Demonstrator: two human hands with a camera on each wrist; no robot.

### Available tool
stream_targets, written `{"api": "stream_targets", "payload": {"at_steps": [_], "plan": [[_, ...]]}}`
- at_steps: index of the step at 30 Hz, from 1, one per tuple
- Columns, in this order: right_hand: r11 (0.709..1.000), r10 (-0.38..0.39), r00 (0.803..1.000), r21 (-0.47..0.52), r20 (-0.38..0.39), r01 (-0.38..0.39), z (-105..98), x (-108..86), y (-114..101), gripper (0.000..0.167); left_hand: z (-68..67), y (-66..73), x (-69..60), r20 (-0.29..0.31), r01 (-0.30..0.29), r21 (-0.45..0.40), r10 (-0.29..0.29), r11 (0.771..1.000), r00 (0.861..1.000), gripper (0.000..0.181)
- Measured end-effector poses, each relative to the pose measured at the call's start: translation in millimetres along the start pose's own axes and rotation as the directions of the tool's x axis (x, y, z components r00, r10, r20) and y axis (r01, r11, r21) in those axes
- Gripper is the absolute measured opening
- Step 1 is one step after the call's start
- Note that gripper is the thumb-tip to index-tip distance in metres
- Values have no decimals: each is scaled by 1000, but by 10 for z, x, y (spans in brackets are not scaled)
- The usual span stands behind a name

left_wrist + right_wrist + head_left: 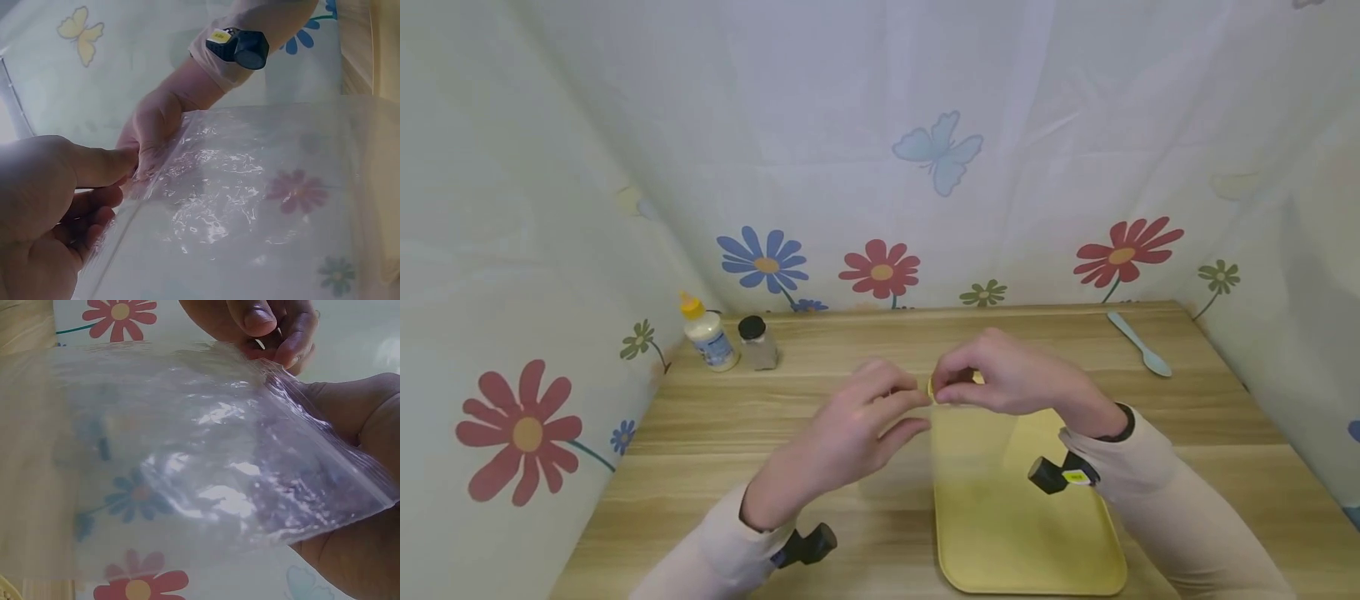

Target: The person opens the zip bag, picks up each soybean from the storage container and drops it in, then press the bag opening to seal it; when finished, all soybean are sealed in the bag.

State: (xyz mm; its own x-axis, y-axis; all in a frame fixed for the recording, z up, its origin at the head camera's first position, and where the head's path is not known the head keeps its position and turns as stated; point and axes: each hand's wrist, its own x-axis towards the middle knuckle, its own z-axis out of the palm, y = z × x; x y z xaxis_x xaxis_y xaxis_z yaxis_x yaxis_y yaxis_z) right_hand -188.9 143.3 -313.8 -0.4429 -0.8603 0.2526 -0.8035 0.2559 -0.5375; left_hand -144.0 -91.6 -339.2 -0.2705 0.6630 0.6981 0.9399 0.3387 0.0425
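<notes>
A clear plastic zip bag (972,446) hangs over the tray, its zip edge uppermost. My right hand (992,375) grips this edge with curled fingers. In the right wrist view, the bag (206,462) stretches leftward from that hand. My left hand (868,421) has its fingertips at the bag's near upper corner, close to the right fingertips. The left wrist view shows the left hand (50,200) with thumb and curled fingers at the zip edge of the bag (244,194). The exact contact of the left fingertips is partly hidden. I see nothing inside the bag.
A yellow tray (1030,550) lies under the bag, partly covered by my right arm. At the back left stand a white bottle with yellow cap (711,337) and a small black-lidded jar (760,346). A light blue spoon (1138,343) lies at the back right.
</notes>
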Motion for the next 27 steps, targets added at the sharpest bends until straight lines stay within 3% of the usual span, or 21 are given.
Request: {"api": "stream_targets", "payload": {"at_steps": [16,27], "plan": [[1000,-10,1000,1,17,10,29,38,19,5,93,-3,11,11,54,79,-55,995,998,11],[998,19,1000,-68,12,-18,5,58,24,9,118,66,-8,91,5,141,-19,990,996,3]]}}
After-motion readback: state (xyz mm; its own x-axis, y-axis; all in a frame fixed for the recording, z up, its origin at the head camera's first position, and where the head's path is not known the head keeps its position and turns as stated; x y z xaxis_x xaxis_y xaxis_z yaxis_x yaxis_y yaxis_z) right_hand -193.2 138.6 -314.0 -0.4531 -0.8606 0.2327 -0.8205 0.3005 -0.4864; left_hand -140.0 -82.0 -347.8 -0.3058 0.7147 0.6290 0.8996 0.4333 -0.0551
